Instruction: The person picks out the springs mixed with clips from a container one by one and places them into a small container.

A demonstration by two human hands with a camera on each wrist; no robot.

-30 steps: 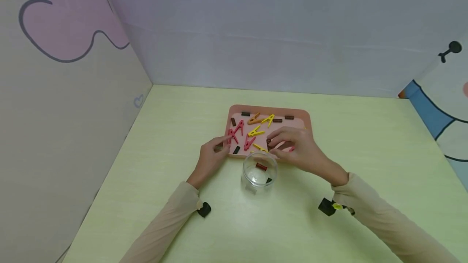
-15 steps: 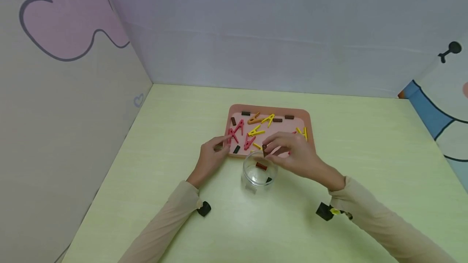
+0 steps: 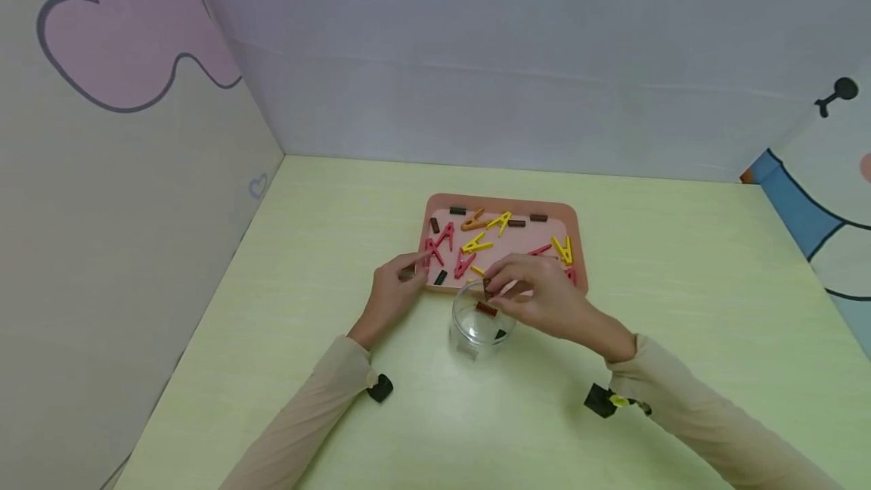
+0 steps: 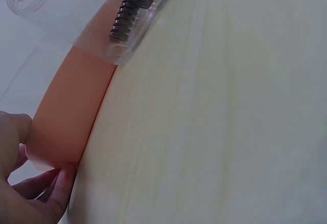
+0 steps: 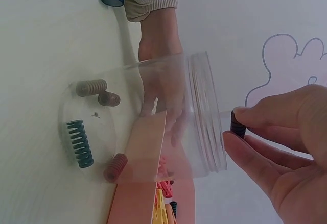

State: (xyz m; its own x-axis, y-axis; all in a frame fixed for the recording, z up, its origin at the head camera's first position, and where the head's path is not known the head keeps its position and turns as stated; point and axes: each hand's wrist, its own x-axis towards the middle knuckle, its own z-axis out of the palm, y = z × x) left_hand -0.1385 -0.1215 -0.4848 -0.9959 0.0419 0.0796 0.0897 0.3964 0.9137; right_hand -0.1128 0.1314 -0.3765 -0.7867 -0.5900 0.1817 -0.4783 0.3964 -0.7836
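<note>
My right hand (image 3: 554,297) pinches a small dark coil spring (image 5: 238,126) between thumb and fingertips, just over the mouth of a clear round jar (image 3: 469,339). Inside the jar lie several springs, among them a green spring (image 5: 80,144) and a reddish one (image 5: 115,168). Behind the jar is a pink tray (image 3: 503,200) of mixed clips and springs. At its near left corner my left hand (image 3: 395,297) grips the edge, thumb low on the outer wall and fingers near the rim, as the left wrist view shows.
Scattered in the tray are yellow clips (image 3: 562,249), red clips (image 3: 465,264), an orange clip (image 3: 474,223) and several dark springs (image 3: 538,218). The pale table (image 3: 340,218) meets a wall at the back and another at the left.
My right hand has lifted the spring from the tray and brought it left and nearer, over the jar's mouth. The left hand stays at the tray's corner.
</note>
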